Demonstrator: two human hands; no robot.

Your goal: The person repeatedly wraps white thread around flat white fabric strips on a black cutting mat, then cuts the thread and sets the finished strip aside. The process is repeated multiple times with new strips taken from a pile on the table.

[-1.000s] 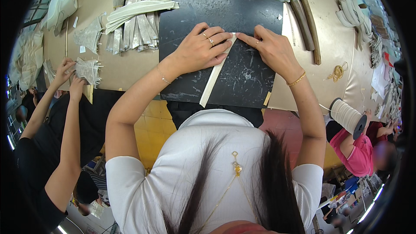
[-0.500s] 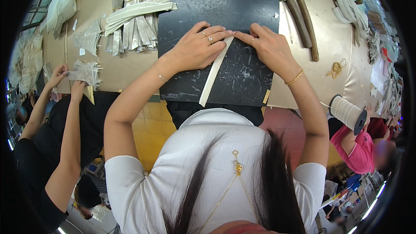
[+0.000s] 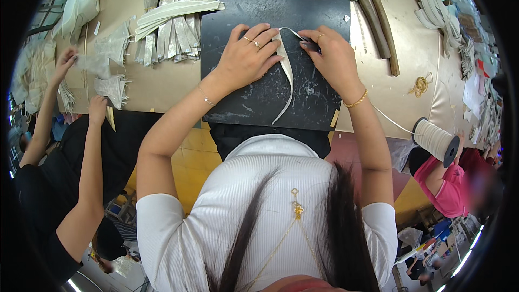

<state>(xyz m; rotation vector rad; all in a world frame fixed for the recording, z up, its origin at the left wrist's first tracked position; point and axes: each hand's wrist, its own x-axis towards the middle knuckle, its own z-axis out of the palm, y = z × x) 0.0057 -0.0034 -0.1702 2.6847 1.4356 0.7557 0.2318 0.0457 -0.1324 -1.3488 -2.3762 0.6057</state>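
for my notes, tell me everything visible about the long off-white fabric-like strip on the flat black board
The long, narrow off-white strip looks like fabric. It slants across the scuffed black board, bowing right, then curving back to a thin lower end. The left hand partly covers its upper end. A thin white cord arcs from there to the right hand; whether it joins the strip is hidden.

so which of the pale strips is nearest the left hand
The single strip curving down the black board from the left hand; it lies alone, unlike the piled strips at the board's upper left.
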